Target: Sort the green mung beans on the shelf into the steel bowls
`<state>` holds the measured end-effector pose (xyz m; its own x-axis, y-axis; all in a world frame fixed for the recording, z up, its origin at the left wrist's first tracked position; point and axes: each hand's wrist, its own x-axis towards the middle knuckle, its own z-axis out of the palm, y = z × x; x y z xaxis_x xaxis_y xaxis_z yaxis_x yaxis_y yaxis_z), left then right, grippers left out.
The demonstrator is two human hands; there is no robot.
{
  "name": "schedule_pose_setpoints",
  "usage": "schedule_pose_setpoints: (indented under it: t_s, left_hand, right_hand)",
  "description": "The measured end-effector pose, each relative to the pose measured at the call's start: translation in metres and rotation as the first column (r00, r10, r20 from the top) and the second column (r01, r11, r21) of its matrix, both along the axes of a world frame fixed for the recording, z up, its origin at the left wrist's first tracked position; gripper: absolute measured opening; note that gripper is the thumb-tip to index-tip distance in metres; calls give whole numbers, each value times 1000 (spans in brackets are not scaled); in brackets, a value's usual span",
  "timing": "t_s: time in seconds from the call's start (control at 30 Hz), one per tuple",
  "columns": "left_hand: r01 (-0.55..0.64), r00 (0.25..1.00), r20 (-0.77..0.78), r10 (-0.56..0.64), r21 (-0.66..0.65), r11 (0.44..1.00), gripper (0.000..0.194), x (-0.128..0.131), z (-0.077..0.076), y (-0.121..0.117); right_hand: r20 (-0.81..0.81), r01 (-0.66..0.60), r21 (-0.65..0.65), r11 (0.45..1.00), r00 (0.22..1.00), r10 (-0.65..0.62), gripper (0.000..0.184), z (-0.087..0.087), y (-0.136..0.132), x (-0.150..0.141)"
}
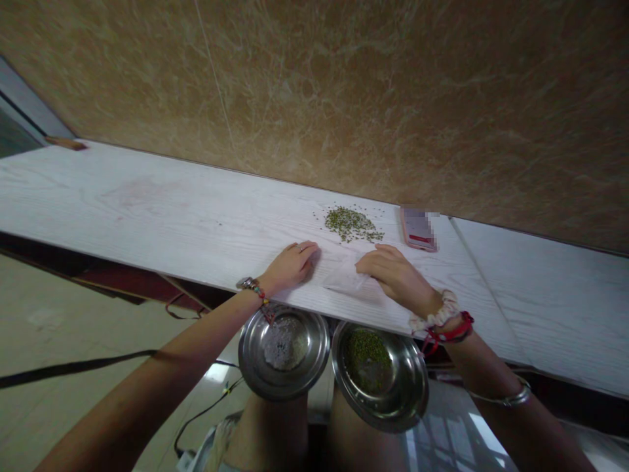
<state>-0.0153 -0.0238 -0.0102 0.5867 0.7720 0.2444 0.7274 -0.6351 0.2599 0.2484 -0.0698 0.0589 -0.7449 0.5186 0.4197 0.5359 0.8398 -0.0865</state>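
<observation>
A loose pile of small green beans (350, 224) lies spread on the white wood-grain ledge (196, 210). My left hand (293, 265) rests on the ledge, left of and nearer than the pile, its fingers loosely bent and holding nothing I can see. Just right of it, my right hand (390, 272) pinches the edge of a thin, see-through plastic bag (341, 278) that lies flat in front of the beans. Below the ledge, a steel bowl (417, 387) on my right thigh holds more green beans. Another steel bowl (250, 367) on my left holds something pale.
A phone (419, 231) lies right of the beans, close to the brown marbled wall (344, 98). At the ledge's far left end is a small wooden piece (66, 142). A black cable (196, 419) runs over the tiled floor, and a dark strap (78, 369) crosses the left side.
</observation>
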Motion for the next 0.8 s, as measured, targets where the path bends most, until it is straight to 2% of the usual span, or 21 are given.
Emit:
schedule_pose_setpoints:
  t_s: [0.13,0.27,0.37,0.47,0.6,0.7,0.8]
  left_hand:
    - [-11,999,-52,11,6,1000,39,4,7,-6]
    - [31,996,-80,-30,12,999,37,6,12,-10]
    - [13,998,-63,-13,4,1000,38,5,11,-10]
    - [-58,997,-45,59,11,998,39,4,10,-8]
    - [-104,993,-58,105,17,994,41,2,10,-8]
    - [-98,993,-68,100,27,995,42,2,10,-8]
    - [-103,992,-71,106,47,994,42,3,9,-8]
  right_hand:
    - [-12,25,3,1000,1000,-25,31,1,-5,21]
    - [-33,51,35,998,998,-50,31,2,-10,33]
    - [-73,46,61,997,996,-41,29,4,-12,26]
    - [-95,-40,92,995,994,48,28,5,-11,6]
    - [-57,-104,28,994,993,105,33,7,-3,-18]
    - [-16,-97,-38,995,995,97,36,6,3,-21]
    - [5,-86,-80,993,996,87,35,4,5,-11]
